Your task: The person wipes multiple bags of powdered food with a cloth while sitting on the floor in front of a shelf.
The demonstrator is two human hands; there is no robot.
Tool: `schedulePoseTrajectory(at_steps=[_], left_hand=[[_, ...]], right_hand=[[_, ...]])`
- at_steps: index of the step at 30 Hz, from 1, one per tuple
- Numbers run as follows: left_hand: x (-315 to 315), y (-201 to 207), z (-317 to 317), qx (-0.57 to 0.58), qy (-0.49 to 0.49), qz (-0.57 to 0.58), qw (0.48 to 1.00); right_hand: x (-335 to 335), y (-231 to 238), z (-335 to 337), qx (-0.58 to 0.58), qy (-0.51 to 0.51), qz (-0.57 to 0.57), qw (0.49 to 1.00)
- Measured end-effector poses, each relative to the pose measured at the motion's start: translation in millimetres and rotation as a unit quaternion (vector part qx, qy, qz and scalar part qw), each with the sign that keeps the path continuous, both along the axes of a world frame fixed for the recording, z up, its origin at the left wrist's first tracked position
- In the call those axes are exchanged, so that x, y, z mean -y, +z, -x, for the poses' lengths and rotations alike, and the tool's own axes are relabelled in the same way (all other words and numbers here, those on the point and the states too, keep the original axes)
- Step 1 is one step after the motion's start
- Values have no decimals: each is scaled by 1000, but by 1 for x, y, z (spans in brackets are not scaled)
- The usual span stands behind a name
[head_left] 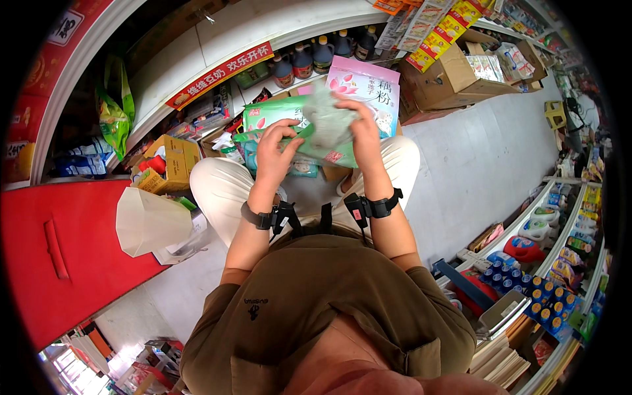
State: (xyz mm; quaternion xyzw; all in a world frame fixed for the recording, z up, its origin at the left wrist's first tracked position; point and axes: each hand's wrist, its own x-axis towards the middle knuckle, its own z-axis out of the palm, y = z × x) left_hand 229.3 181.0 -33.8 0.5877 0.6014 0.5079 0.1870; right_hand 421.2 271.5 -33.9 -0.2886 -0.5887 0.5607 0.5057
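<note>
A green food bag [266, 117] with pink flower prints lies tilted in front of my knees. My left hand [275, 150] has its fingers curled and grips the near edge of this bag. My right hand [363, 130] is closed on a pale grey-green cloth [326, 122], which is smeared by motion and covers the middle of the bag. Just behind stands a pink and white bag [368, 82] with a lotus picture, close to my right fingers. Teal packaging [303, 166] shows beneath the green bag.
Dark bottles [322, 54] line the low shelf ahead. An open cardboard box [461, 76] stands at the far right, a smaller carton [172, 161] at the left. A pale plastic bin [148, 220] sits beside a red cabinet [72, 243]. Stocked shelves [546, 243] run along the right.
</note>
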Motion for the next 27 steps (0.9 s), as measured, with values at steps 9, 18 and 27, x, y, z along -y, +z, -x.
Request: schedulePoseTrajectory(at_steps=[9,18,27], left_hand=[[2,-10,1,54,8,15,998],[-5,-11,6,96,-12,2,995],[-8,-21,26,127,25,-5,992]], right_hand=[[10,25,17,273,109,-41,955],[11,3,11,259,92,-52,960],[5,-41,-41,351,97,20,931]])
